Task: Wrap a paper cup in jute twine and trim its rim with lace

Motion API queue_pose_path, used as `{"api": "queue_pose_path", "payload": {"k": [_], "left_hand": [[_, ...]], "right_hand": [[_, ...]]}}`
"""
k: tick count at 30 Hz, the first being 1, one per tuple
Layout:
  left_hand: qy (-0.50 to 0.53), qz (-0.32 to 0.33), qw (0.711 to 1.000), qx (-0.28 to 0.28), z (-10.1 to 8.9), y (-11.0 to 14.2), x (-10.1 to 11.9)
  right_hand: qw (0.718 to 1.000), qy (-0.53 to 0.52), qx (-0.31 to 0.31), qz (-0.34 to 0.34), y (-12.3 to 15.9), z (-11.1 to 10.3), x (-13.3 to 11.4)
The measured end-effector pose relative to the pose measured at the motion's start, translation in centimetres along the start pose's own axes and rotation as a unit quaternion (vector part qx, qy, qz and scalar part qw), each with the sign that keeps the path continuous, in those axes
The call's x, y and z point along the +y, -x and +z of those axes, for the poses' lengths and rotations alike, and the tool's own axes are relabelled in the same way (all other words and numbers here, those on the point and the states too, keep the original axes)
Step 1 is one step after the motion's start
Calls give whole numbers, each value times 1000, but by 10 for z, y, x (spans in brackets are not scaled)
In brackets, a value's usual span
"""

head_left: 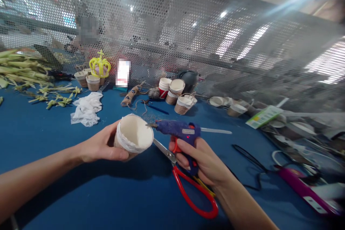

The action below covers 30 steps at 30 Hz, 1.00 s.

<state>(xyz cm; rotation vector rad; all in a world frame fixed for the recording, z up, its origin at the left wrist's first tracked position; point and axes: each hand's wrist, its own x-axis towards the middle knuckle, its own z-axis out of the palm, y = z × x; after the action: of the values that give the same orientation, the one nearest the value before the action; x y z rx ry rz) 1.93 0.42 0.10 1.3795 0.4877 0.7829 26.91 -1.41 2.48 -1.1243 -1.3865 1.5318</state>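
My left hand (105,143) is wrapped round a paper cup (134,133) with white lace below its rim. The cup's open mouth tilts toward me. In my right hand (199,158) is a blue hot glue gun (175,131), my fingers closed on its grip near the orange trigger. Its nozzle points left, at the cup's right rim; whether it touches I cannot tell. A clear glue stick (218,130) juts from its back. Beneath the gun and my right hand lie red-handled scissors (185,187), partly hidden.
White lace (87,108) lies on the blue table (129,201), left of a twine bundle (131,95). Several wrapped cups (183,104) stand behind. A purple power strip (299,187) and black cord (250,158) are on the right. A perforated metal screen (167,39) closes off the back.
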Motion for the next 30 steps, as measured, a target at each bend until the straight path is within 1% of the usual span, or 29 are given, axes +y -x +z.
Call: {"api": "queue_pose_path", "payload": {"k": [3, 6, 8, 11, 15, 18, 22, 25, 27, 30], "left_hand": [[-52, 0, 998, 24, -3, 0, -2], [-143, 2, 988, 58, -5, 1, -2], [-184, -3, 980, 71, -6, 1, -1], [-204, -14, 976, 70, -5, 0, 2], [-206, -13, 976, 68, -5, 0, 1], [-211, -9, 975, 72, -5, 1, 0], [-221, 1, 973, 60, -5, 1, -1], [-216, 2, 974, 64, -5, 1, -2], [-207, 10, 975, 78, -6, 1, -5], [-196, 31, 975, 99, -5, 0, -8]], "right_hand": [[995, 91, 13, -23, 3, 1, -4], [978, 202, 31, -37, 6, -2, -7], [965, 250, 57, -48, 7, -5, -8], [953, 286, 79, -54, 7, -8, -9], [947, 311, 59, -48, 7, -9, -11], [947, 313, 50, -47, 7, -8, -13], [944, 318, 71, -46, 7, -9, -13], [949, 310, 51, -31, 7, -9, -13], [964, 260, 40, -27, 7, -9, -12], [991, 121, 46, -25, 6, -7, -10]]}}
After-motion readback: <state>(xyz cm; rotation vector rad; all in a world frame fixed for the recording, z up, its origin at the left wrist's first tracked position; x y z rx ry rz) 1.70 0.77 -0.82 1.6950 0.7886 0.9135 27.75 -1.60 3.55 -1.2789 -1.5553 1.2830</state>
